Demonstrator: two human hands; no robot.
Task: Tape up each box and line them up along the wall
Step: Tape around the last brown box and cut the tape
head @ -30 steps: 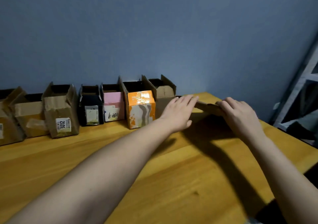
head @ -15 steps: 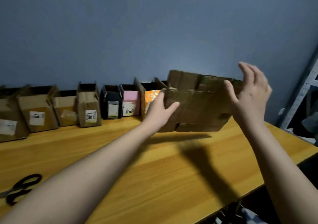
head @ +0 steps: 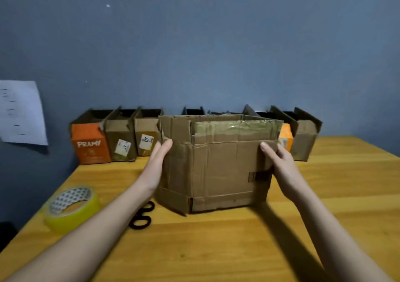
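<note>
A worn brown cardboard box (head: 218, 164) stands on the wooden surface (head: 238, 249), held between both hands. The left hand (head: 156, 164) lies flat against its left side with straight fingers; the right hand (head: 279, 162) grips its right edge, thumb across the front. Behind it smaller boxes (head: 121, 138) line the wall (head: 194, 43). A tape roll (head: 71, 208) and black scissors (head: 141, 217) lie at left
</note>
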